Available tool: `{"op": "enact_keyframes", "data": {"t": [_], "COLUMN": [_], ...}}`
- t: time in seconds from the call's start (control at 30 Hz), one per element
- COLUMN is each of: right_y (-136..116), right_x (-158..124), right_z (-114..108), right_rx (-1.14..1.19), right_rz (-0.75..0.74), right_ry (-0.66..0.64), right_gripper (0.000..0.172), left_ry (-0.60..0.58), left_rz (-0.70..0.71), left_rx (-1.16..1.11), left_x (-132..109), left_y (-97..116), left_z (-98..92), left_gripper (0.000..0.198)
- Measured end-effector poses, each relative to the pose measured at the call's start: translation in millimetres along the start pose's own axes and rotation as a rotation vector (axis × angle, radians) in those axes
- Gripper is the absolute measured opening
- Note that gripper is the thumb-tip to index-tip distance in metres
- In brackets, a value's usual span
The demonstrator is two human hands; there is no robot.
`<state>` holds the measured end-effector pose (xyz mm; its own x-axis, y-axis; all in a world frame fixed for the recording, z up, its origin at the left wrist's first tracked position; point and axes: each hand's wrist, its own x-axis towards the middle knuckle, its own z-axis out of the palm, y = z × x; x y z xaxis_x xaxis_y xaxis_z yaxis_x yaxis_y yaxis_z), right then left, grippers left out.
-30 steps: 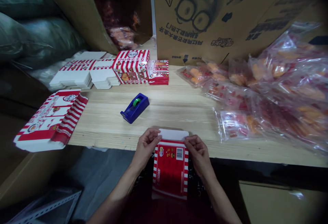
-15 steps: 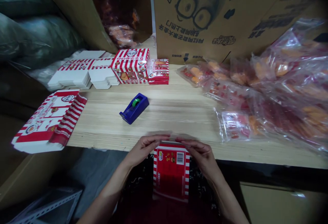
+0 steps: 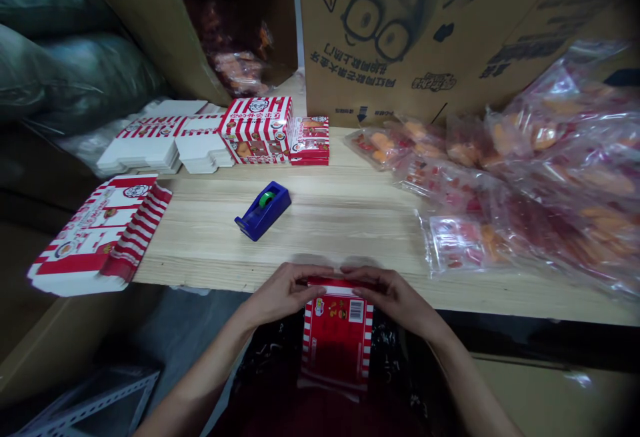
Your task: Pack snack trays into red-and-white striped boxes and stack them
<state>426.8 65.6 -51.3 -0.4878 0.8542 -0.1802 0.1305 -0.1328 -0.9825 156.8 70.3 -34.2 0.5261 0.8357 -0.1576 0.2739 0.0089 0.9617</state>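
Note:
A red-and-white striped carton (image 3: 336, 337) with a barcode stands on my lap against the near edge of the wooden table (image 3: 330, 223). My left hand (image 3: 285, 293) and my right hand (image 3: 393, 293) both grip its top end, fingers folded over the closed top flap, fingertips almost meeting in the middle. A blue tape dispenser (image 3: 263, 210) with a green roll lies on the table just beyond my left hand.
Flat striped carton blanks (image 3: 100, 230) hang over the table's left end, more blanks (image 3: 160, 143) and made-up cartons (image 3: 260, 129) sit at the back. Clear bags of orange and red snacks (image 3: 525, 183) pile up on the right. Large cardboard boxes (image 3: 425, 30) stand behind.
The white top flap, standing up a second ago, is now folded down into the carton. Both hands have moved from its sides to lie over the top end.

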Motion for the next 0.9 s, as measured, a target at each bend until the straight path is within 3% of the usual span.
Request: {"op": "enact_keyframes", "data": {"t": [0.13, 0.3, 0.53, 0.7, 0.9], "right_y": [-6, -6, 7, 6, 21], "right_x": [11, 15, -7, -32, -26], "right_z": [-6, -2, 12, 15, 26], "right_rx": [-0.011, -0.13, -0.139, -0.285, -0.215], "right_rz": [-0.006, -0.046, -0.087, -0.163, -0.163], "right_ry": [-0.035, 0.046, 0.154, 0.066, 0.139], "right_gripper": [0.025, 0.023, 0.027, 0.038, 0.029], "left_ry": [-0.013, -0.021, -0.048, -0.06, -0.046], "left_rz": [-0.047, -0.043, 0.117, 0.224, 0.169], "left_rx": [0.002, -0.021, 0.167, 0.243, 0.171], "left_x": [11, 18, -3, -20, -25], "left_y": [-5, -9, 1, 0, -13], "left_z": [-5.3, -4.3, -0.2, -1.5, 9.8], "left_gripper": [0.033, 0.033, 0.037, 0.051, 0.042]}}
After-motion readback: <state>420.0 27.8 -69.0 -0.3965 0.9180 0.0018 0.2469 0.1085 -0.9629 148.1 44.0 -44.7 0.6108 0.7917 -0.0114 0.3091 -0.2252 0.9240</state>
